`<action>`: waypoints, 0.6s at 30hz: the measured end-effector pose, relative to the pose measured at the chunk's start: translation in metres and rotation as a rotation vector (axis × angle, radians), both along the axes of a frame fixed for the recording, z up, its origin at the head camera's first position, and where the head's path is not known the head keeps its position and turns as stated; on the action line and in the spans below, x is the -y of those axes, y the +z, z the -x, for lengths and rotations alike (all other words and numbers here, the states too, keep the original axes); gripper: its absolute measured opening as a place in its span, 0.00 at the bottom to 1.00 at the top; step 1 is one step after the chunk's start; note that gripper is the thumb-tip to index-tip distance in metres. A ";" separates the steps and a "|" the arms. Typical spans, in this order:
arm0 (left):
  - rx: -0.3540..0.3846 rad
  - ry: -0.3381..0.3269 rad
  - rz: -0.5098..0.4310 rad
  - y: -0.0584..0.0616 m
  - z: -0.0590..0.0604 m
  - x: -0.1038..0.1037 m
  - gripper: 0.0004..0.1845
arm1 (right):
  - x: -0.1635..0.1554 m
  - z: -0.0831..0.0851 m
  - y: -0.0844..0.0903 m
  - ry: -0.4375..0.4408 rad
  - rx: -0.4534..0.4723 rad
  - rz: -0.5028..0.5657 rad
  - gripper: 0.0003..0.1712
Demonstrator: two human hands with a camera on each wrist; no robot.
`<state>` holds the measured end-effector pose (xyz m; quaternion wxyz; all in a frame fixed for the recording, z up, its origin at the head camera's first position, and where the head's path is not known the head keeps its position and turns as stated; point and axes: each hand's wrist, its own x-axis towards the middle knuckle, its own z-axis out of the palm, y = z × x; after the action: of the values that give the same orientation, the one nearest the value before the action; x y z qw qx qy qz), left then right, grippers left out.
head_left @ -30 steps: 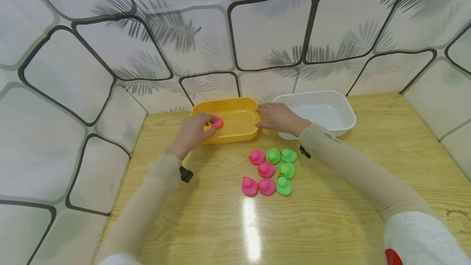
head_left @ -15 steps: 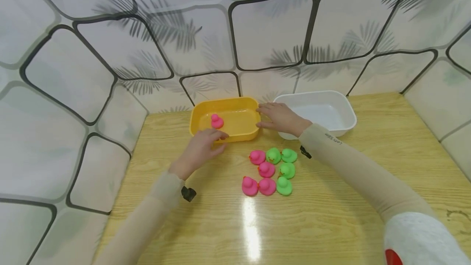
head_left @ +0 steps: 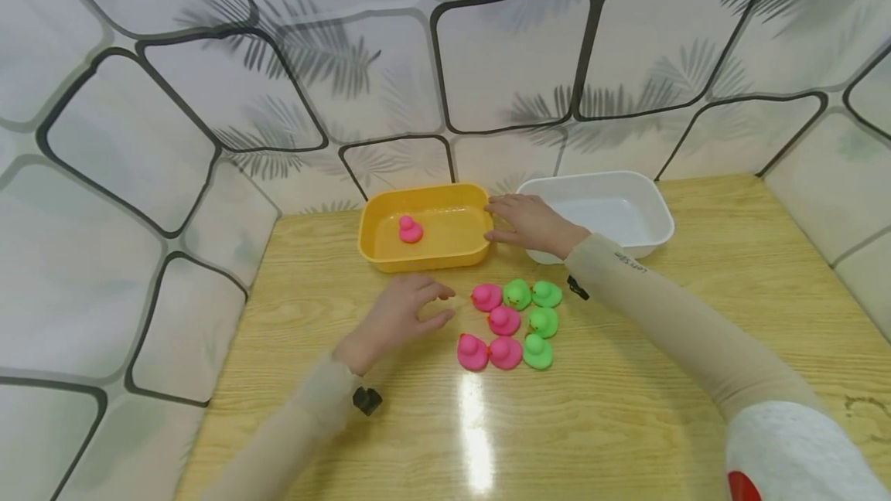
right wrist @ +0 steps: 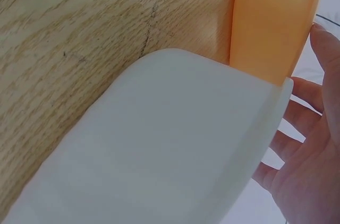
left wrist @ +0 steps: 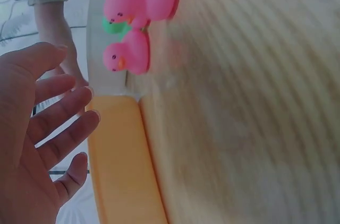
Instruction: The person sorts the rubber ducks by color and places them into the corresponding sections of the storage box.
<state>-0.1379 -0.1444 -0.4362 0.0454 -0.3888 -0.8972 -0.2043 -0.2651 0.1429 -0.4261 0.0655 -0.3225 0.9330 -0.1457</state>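
My left hand (head_left: pixel 401 317) hovers over the table in front of the yellow tub, fingers relaxed and parted, holding nothing. To its right are several pink rubber ducks, the nearest a pink rubber duck (head_left: pixel 486 298) at the back row's left end. Green rubber ducks, including a green rubber duck (head_left: pixel 544 322), stand along the group's right side. Inside the yellow tub (head_left: pixel 452 260), toward its left end, sits one pink rubber duck (head_left: pixel 411 230). My right hand (head_left: pixel 532 224) rests with fingertips at that tub's right rim, its palm side over the white tub's left end (right wrist: pixel 175 128).
The white tub (head_left: pixel 647 230) stands right beside the yellow one at the back of the wooden table (head_left: pixel 626 408). A patterned cloth wall (head_left: pixel 511 60) rises directly behind both tubs and along the sides.
My left hand has let go of the pink rubber duck in the yellow tub, then drawn back over the near rim and right toward the duck group. My right hand stays put.
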 end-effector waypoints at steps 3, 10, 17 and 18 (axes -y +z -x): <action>0.028 0.006 0.027 -0.003 -0.006 -0.003 0.16 | 0.000 0.000 0.000 0.005 -0.008 0.004 0.38; 0.105 -0.023 0.084 -0.011 -0.019 -0.010 0.20 | 0.001 -0.001 0.002 0.010 -0.003 0.014 0.38; 0.151 -0.031 0.085 -0.020 -0.025 -0.014 0.23 | 0.001 -0.001 0.001 0.009 -0.003 0.012 0.38; 0.162 -0.028 0.088 -0.021 -0.026 -0.014 0.23 | 0.001 -0.001 0.001 0.008 -0.002 0.011 0.38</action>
<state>-0.1117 -0.1303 -0.4567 -0.0470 -0.3850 -0.9006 -0.1962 -0.2645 0.1423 -0.4255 0.0635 -0.3268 0.9309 -0.1503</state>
